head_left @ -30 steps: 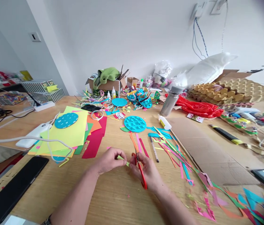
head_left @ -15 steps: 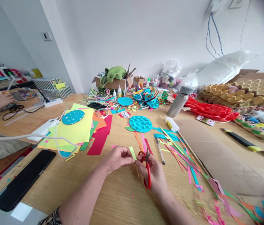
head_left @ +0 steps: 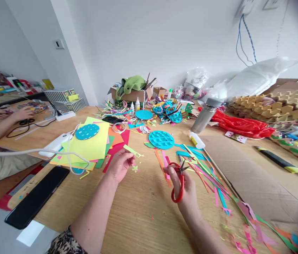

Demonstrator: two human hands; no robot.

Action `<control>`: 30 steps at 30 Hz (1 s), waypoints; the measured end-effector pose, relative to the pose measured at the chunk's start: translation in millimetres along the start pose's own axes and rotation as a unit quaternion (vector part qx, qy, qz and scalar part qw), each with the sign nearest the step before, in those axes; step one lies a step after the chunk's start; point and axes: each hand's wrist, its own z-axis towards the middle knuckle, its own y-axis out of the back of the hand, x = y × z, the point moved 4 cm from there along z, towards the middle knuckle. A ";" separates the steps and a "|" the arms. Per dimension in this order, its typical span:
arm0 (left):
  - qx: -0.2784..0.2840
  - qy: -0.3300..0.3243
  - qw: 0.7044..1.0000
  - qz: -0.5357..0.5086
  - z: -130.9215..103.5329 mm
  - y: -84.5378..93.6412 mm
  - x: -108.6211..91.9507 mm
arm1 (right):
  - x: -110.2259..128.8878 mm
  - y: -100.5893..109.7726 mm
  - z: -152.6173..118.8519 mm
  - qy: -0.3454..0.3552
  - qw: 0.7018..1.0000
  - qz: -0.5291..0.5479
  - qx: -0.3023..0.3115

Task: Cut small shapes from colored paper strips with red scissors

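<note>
Between the fingers of my left hand (head_left: 119, 165) is a light green paper strip (head_left: 132, 151), its free end pointing right. A small yellow-green paper piece (head_left: 135, 169) shows just right of that hand, above or on the table. My right hand (head_left: 184, 187) is wrapped round red-handled scissors (head_left: 178, 183), whose short blades point up and to the right. Beyond the hands lies a blue textured disc (head_left: 161, 140) with a small green piece at its left edge. Orange and pink strips (head_left: 164, 158) lie between the disc and the scissors.
A black phone (head_left: 37, 197) and stacked coloured paper (head_left: 96, 148) are at left. Cardboard (head_left: 238, 165), paper strips, a glue bottle (head_left: 196, 140), a steel bottle (head_left: 204, 116) and a cutter (head_left: 278, 159) are at right. Another person's hands (head_left: 19, 114) are far left.
My hands have moved apart, the left one leftward with the green strip and the right one rightward with the scissors. A small yellow-green piece now shows between them. The view has shifted slightly.
</note>
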 end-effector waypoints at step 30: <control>0.004 0.071 0.997 0.025 -5.8 -15.8 25.1 | -28.2 -64.8 -6.4 -0.155 0.949 -0.018 0.275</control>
